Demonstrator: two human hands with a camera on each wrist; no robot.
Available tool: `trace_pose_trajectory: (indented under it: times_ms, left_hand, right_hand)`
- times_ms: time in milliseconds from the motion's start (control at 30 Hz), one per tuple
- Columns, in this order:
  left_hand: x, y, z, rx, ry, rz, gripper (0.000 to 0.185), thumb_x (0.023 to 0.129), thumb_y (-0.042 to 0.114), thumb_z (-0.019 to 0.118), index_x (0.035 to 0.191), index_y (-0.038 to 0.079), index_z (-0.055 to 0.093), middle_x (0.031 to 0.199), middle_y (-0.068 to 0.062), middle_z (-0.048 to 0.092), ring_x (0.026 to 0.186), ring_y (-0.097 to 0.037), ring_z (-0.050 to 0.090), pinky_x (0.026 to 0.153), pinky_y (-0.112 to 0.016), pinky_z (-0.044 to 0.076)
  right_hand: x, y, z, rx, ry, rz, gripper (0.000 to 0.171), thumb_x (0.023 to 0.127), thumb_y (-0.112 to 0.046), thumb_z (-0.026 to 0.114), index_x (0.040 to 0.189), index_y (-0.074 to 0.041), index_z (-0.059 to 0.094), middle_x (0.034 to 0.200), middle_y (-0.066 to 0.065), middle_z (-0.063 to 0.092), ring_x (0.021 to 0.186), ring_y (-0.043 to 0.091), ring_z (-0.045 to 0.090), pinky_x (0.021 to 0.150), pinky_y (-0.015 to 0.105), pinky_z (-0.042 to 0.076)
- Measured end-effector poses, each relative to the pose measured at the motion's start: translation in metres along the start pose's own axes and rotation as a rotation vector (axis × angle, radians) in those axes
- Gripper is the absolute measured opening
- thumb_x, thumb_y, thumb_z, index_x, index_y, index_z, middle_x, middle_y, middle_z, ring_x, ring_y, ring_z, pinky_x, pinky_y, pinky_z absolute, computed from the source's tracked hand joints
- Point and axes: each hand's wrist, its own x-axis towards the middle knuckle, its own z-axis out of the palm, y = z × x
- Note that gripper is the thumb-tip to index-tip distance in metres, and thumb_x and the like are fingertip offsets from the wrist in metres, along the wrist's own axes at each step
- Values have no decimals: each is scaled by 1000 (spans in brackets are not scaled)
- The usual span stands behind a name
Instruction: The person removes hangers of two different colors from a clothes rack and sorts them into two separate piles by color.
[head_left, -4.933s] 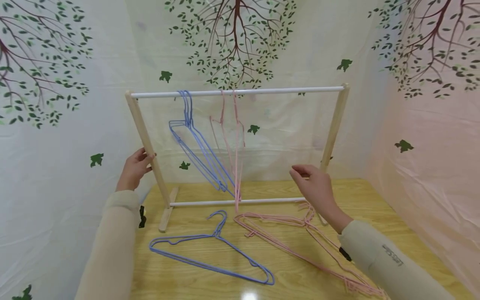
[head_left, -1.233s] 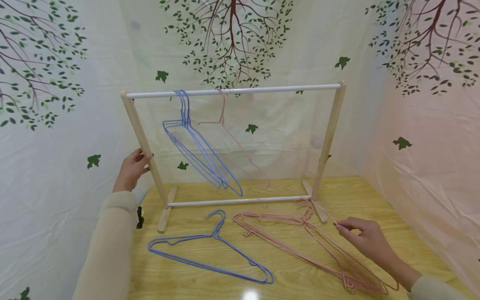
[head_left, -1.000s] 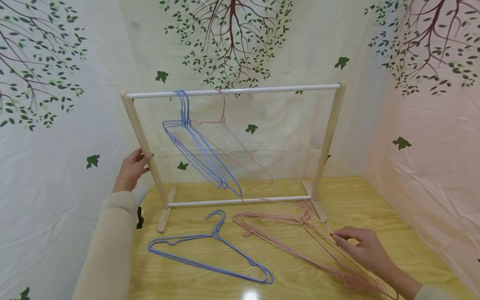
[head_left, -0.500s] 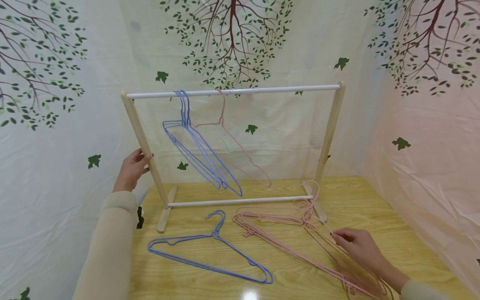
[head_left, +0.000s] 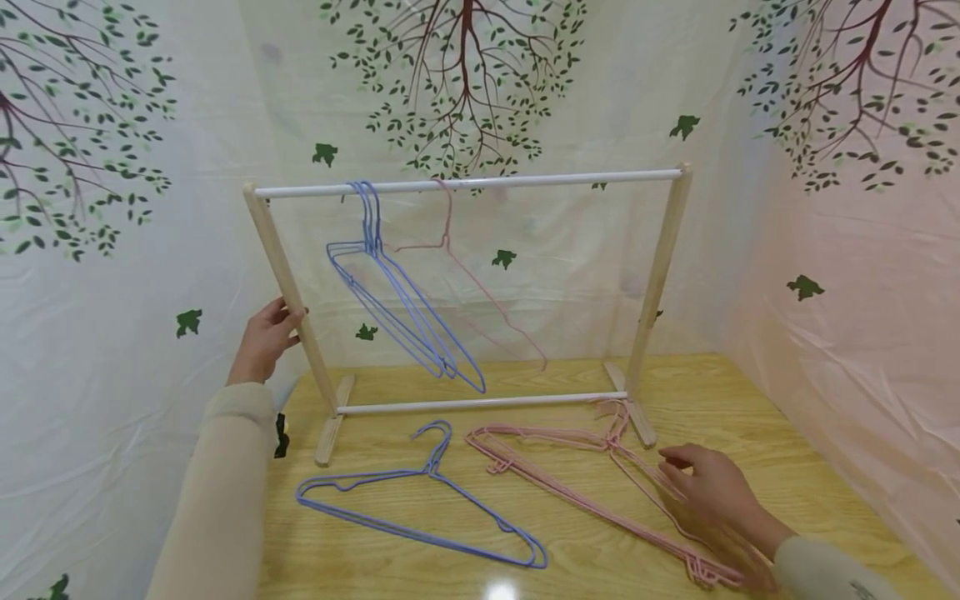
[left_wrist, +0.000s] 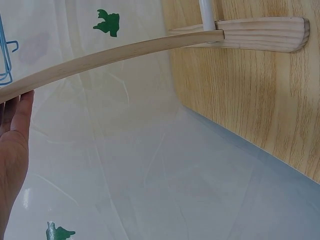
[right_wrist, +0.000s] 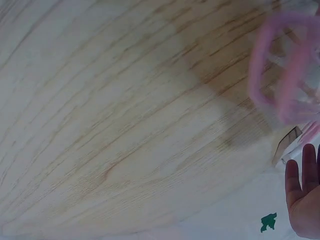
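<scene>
**Colours and patterns of the hanger rack scene**

Pale wooden rack [head_left: 283, 267] with white rails [head_left: 465, 183]. Blue wire hangers [head_left: 397, 308] and one pink wire hanger [head_left: 480, 292] hang on it; a blue wire hanger [head_left: 420, 517] and pink wire hangers [head_left: 592, 492] lie on the light wood-grain worktop [head_left: 750, 400]. White backdrop sheet [head_left: 150, 208] printed with brown-branched, green-leaved trees. Beige sleeves [head_left: 217, 492].
</scene>
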Motion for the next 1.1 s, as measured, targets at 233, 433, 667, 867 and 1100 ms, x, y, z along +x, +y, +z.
trace_pose_trajectory:
  times_ms: [233,433,667,867,1100]
  left_hand:
    - [-2,2,0,8,5,2,57,107,25,44,158,6,24,140,-21,43,122,-24,47,109,-54,37]
    - [-3,3,1,8,7,4,58,107,26,46,157,6,25,137,-17,45,121,-22,48,109,-53,38]
    - [-5,5,0,-1,2,-12,59,107,26,45,158,6,23,141,-21,42,128,-29,43,110,-54,36]
    - [-7,5,0,2,-1,-9,60,107,27,45,158,6,22,144,-23,40,131,-32,41,110,-54,36]
    - [-6,4,-1,-3,-8,-6,60,107,26,44,158,6,21,144,-23,40,131,-31,42,110,-54,37]
  right_hand:
    - [5,-2,-2,6,59,-30,24,94,-20,70,109,-2,73,94,4,73,85,28,68,72,49,57]
    - [19,-10,-11,-19,161,-119,19,93,-15,71,106,-1,75,91,5,72,80,26,68,70,47,58]
    - [48,-39,-25,45,255,-146,21,95,-16,69,108,-1,74,96,10,72,84,29,68,72,49,58]
    - [77,-81,-35,142,290,-120,27,99,-19,64,115,1,71,102,16,71,90,33,68,77,50,57]
    - [102,-122,-36,225,313,-130,29,101,-22,62,118,-1,71,105,15,72,90,30,69,76,49,58]
